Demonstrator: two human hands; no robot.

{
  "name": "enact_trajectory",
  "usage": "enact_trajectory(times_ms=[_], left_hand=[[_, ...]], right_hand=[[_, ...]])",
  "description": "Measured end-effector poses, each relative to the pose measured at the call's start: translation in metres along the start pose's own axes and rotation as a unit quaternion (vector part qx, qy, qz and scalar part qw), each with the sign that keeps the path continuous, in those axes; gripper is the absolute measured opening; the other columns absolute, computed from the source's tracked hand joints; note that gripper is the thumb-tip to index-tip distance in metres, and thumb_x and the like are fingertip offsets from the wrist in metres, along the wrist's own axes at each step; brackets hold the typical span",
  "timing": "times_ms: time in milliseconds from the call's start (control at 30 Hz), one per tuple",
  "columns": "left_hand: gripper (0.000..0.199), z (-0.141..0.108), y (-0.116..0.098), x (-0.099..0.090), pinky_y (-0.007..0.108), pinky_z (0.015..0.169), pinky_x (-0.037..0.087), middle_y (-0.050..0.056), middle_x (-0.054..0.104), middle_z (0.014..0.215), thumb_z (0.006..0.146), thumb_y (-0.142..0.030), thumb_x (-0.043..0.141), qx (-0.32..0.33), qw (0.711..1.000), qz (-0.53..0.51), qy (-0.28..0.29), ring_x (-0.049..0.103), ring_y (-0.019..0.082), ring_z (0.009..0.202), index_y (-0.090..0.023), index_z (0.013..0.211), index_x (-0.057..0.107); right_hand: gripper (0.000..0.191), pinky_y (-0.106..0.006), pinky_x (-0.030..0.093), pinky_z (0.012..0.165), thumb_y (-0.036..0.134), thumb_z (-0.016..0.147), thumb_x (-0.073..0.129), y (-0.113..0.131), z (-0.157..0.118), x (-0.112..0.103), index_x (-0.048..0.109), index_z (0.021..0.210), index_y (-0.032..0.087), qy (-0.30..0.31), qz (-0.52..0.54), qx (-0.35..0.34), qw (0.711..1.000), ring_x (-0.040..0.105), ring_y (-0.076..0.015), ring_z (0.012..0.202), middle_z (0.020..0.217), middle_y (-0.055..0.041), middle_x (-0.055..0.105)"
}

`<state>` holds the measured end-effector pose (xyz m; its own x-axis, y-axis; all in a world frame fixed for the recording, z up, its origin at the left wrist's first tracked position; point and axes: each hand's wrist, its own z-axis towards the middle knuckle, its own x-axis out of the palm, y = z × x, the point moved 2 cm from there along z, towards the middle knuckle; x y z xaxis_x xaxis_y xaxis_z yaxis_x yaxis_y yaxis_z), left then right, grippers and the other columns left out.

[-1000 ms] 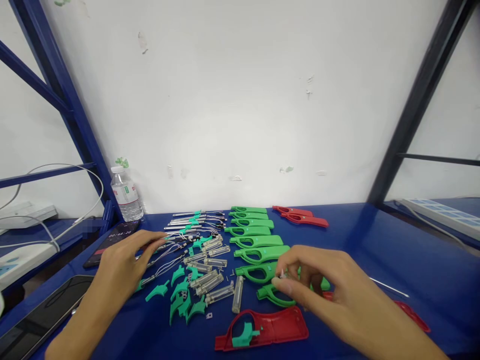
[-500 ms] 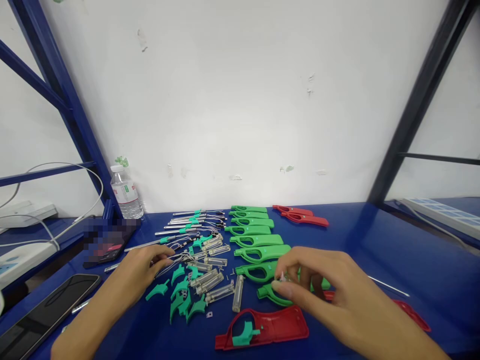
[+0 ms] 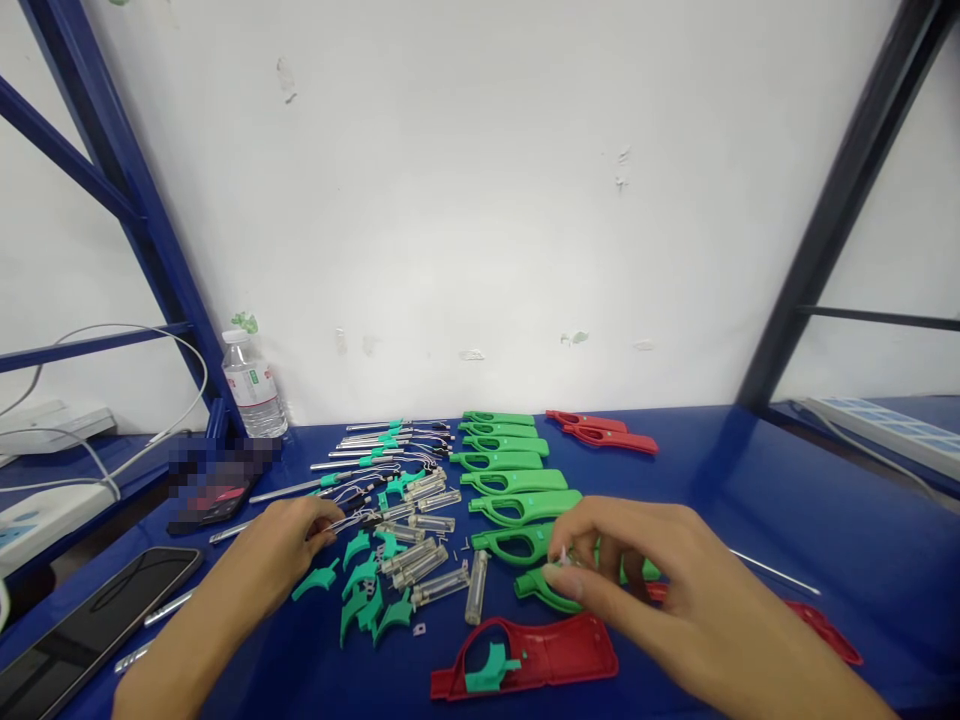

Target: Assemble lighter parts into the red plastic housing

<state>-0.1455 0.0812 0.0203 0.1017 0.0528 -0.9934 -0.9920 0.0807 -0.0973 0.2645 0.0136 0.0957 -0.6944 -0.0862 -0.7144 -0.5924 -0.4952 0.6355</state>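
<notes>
My left hand (image 3: 289, 535) is closed at the left group of parts, its fingertips pinched on thin white wires (image 3: 346, 522) that belong to one of the metal lighter tubes (image 3: 232, 532). In the air above the green lighter shells, my right hand (image 3: 630, 560) pinches a small whitish part (image 3: 564, 557) between thumb and forefinger. Below it, a red lighter half-shell (image 3: 570, 650) lies open side up with a teal trigger (image 3: 491, 668) in its handle end. Loose teal triggers (image 3: 371, 605) and clear fuel tanks (image 3: 420, 565) lie between the hands.
Green shells (image 3: 510, 482) form a column, with red shells (image 3: 607, 432) behind. A thin metal rod (image 3: 776, 572) lies right. On the left are a phone (image 3: 97, 620), a water bottle (image 3: 253, 390) and a power strip (image 3: 45, 520). A white wall (image 3: 480, 200) stands behind.
My left hand has shifted slightly right and down, fingers now drawn together on the wires. More of the metal tubes shows beside my left forearm. My right hand is almost still.
</notes>
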Motion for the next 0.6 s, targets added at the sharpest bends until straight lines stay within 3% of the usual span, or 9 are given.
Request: enact_trajectory(times_ms=[400, 600], left_hand=[[0.019, 0.001, 0.010, -0.013, 0.046, 0.100, 0.064, 0.005, 0.079, 0.120, 0.110, -0.037, 0.075, -0.015, 0.999, -0.029, -0.028, 0.078, 0.025, 0.111, -0.020, 0.119, 0.077], [0.014, -0.007, 0.016, -0.016, 0.044, 0.098, 0.064, 0.004, 0.080, 0.117, 0.111, -0.031, 0.073, -0.026, 0.999, -0.027, -0.036, 0.078, 0.024, 0.107, -0.020, 0.118, 0.077]], right_hand=[[0.030, -0.027, 0.046, 0.063, 0.054, 0.112, 0.067, -0.001, 0.001, 0.001, 0.073, 0.094, 0.031, 0.013, 0.010, 0.007, 1.000, 0.063, -0.0164, 0.070, 0.078, 0.0066, 0.072], [0.031, -0.027, 0.046, 0.063, 0.055, 0.112, 0.066, -0.001, 0.002, 0.002, 0.072, 0.094, 0.031, 0.020, 0.016, 0.006, 1.000, 0.064, -0.0164, 0.071, 0.079, 0.0062, 0.072]])
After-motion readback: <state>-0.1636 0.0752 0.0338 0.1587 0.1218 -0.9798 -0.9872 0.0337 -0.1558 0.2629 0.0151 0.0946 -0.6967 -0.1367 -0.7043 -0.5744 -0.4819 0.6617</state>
